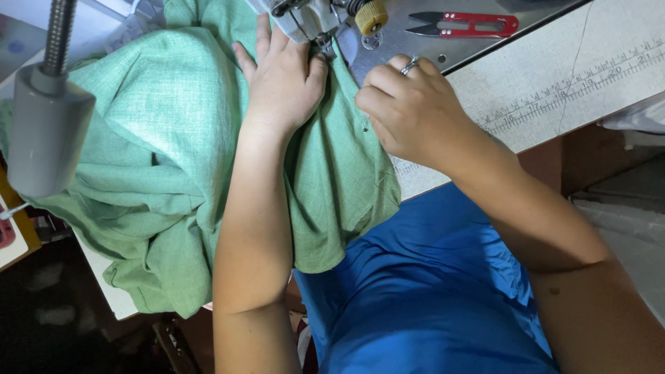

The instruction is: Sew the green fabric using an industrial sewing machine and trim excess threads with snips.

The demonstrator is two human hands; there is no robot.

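Two hands work the green fabric [166, 152] at the presser foot [324, 43]: left hand [282, 83] spread flat, pinning it to the counter [554, 90]; right hand [409, 111] curled, pinching its edge taut.

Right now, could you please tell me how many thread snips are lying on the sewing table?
1: red-handled thread snips lie on the metal plate at the table's far edge, beyond the right hand. The green fabric may hide others.
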